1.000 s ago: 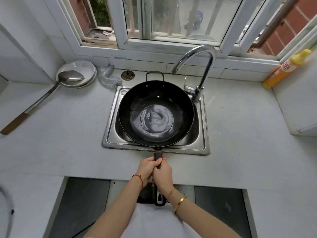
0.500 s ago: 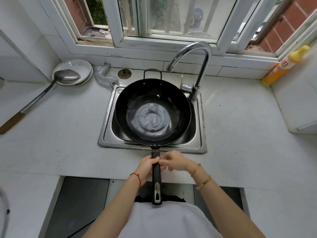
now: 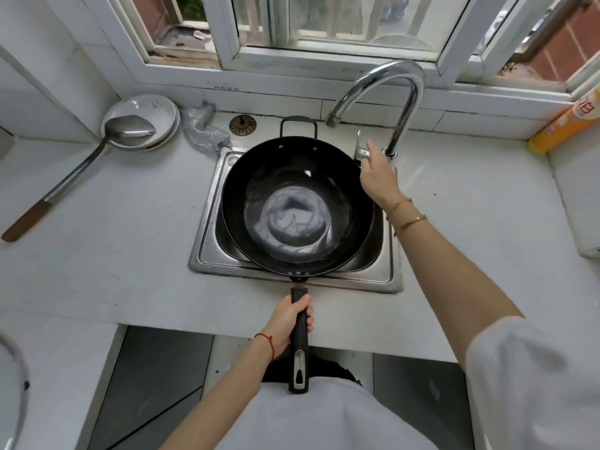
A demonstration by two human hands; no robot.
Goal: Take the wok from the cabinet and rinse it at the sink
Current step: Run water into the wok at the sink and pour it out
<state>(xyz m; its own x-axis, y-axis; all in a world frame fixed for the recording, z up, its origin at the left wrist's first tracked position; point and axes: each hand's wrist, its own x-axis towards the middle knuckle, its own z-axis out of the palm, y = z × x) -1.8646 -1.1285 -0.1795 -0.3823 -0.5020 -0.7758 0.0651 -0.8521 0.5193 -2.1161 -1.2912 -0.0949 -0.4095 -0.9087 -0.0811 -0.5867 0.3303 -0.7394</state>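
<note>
1. The wok (image 3: 297,209) sits in the steel sink (image 3: 207,254), so wide that it covers nearly the whole basin, its rim riding over the sink's edge at 6 o'clock. A shallow pool of water glints in its bottom.

2. The left hand (image 3: 289,319) is wrapped around the long black handle (image 3: 299,339), fingers curled fully round it just below where it joins the pan. The handle runs out from the wok at 6 o'clock, over the counter edge toward the person's body.

3. The right hand (image 3: 376,177) reaches to about 2 o'clock of the wok, fingers resting on the faucet lever (image 3: 361,151) at the foot of the curved faucet (image 3: 389,92). From here I cannot tell whether they pinch the lever or only press it.

4. The spout ends above the wok's far rim at 1 o'clock; I see no stream running.

5. That pan looks like thick dark metal: stiff and heavy, and heavier with water in it. One hand so far from the bowl has poor leverage, I'd say, and a wet handle may twist.

6. For tipping or swirling, the small loop handle (image 3: 298,126) at 12 o'clock looks the sensible second hold.

7. A ladle (image 3: 84,164) rests on plates (image 3: 162,108) at 10 o'clock, a yellow bottle (image 3: 565,125) at 2 o'clock.
</note>
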